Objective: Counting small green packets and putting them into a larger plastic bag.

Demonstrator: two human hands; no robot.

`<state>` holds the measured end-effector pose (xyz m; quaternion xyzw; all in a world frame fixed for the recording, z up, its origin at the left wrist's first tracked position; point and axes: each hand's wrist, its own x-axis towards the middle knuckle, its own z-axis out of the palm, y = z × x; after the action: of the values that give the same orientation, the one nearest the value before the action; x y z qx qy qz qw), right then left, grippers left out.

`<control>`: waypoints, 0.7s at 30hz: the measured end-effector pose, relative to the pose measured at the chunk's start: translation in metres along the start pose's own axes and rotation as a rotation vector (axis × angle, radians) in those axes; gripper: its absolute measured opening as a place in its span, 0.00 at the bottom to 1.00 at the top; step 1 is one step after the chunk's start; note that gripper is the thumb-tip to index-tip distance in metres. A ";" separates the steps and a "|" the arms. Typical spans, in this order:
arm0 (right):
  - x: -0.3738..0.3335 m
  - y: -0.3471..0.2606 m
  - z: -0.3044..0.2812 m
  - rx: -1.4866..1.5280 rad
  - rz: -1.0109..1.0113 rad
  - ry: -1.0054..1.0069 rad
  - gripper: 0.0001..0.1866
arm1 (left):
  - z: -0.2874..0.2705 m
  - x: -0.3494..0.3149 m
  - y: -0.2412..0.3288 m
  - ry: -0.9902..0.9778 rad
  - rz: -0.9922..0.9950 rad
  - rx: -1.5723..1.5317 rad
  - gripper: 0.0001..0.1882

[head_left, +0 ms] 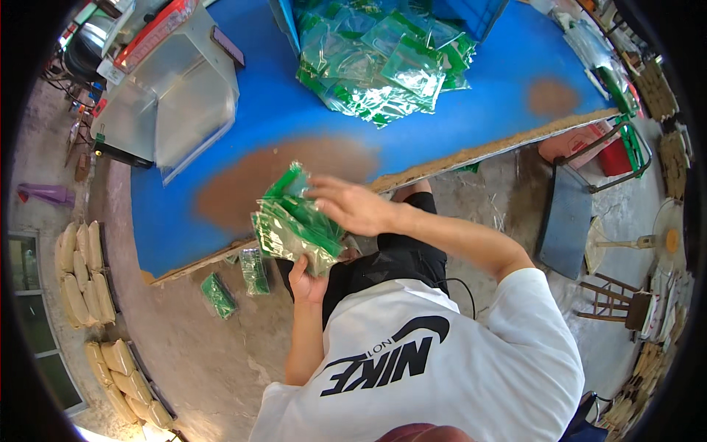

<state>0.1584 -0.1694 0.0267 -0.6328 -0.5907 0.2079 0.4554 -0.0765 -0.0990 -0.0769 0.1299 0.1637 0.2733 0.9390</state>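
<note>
A bundle of green and clear plastic bags (298, 232) is held above my lap, by the near edge of the blue table. My left hand (309, 283) grips its lower end from below, the thumb lying on the front. My right hand (355, 206) reaches across the bundle's upper right side, fingers stretched out and touching or just over the bags; their tips partly merge with the shiny plastic. Beyond, a large heap of similar green and clear bags (390, 62) spills from a blue crate (489, 18) onto the table.
A machine with a clear sheet-like tray (195, 110) stands on the table's left. The blue tabletop (456, 136) has brown worn patches and a rough front edge. Green packets (218, 295) lie on the floor below. Right of me are a blue-panelled cart (565, 221) and a wooden stool (618, 303).
</note>
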 end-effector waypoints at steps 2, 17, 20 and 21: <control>0.013 -0.007 -0.026 0.090 0.029 -0.143 0.23 | 0.000 -0.004 0.004 0.147 0.065 -0.033 0.33; 0.001 0.008 -0.058 -0.165 0.012 -0.277 0.23 | 0.019 0.001 0.010 0.056 -0.070 0.184 0.35; 0.046 0.058 -0.108 -0.374 -0.025 0.475 0.27 | 0.025 -0.001 0.011 0.036 -0.056 0.213 0.35; 0.057 0.074 -0.134 -0.623 0.074 0.553 0.31 | 0.024 -0.003 0.012 0.073 -0.055 0.201 0.35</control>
<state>0.3195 -0.1516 0.0484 -0.7932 -0.4575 -0.1421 0.3761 -0.0756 -0.0951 -0.0502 0.2086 0.2277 0.2341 0.9219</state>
